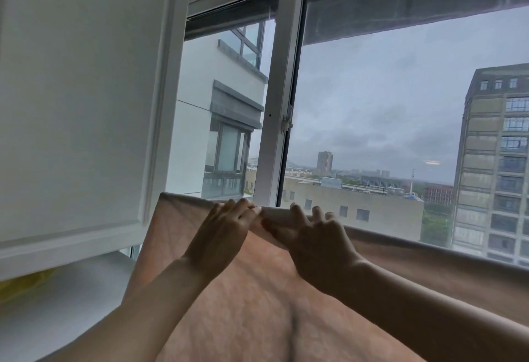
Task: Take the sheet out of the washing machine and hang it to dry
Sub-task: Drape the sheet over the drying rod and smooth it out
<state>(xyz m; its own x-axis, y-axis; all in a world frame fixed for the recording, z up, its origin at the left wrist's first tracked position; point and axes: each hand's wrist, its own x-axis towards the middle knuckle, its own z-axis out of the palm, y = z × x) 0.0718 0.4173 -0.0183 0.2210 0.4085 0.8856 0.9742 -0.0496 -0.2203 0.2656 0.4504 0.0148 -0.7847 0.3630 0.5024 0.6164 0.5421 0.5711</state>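
Both hands, left hand (pixel 220 230) and right hand (pixel 317 235), grip the sheet's (pixel 257 298) raised top edge side by side.

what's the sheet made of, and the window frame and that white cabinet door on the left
Sheet: thin woven fabric, probably cotton or a blend; matt beige-pink, daylight glows through it and fine creases show.
Window frame: likely painted or coated metal, perhaps aluminium; smooth pale grey profiles with a small latch.
Cabinet door: smooth satin white panel with a moulded border, painted wood or laminate; cannot tell which.
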